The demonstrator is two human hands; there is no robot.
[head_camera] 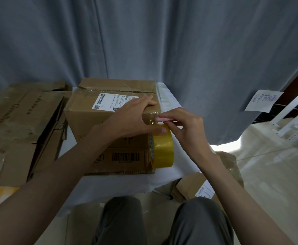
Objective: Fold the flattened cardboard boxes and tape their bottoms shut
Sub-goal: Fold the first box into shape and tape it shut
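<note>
Flattened cardboard boxes (19,124): we see a pile of them at the left, lying flat and overlapping on what looks like a patterned surface beside the desk (120,184). We judge these to be the work left: none of them is folded up or taped.
Folded box (113,110): this one stands erected on the white-covered desk, just right of the flat pile, with a shipping label (113,101) on its upper face. A second piece of cardboard with a barcode (125,157) lies under or against its near side; we cannot tell whether that is part of the same box.
Left hand (134,119): our fingers lie spread and fairly straight across the box's right top edge, pressing it down, while the thumb reaches down to touch the tape roll.
Tape strip (151,118): a clear strip runs from the roll up over the box's right edge, so we judge the taping of this box to be under way, near its end.
Tape roll (163,151): yellow, hanging against the box's right side, not yet cut free.
Right hand (185,126): our fingertips pinch a slim pink tool (162,119), likely a cutter, held at the strip.
Further cardboard (208,184): lies on the floor, lower right; its state we cannot tell.
</note>
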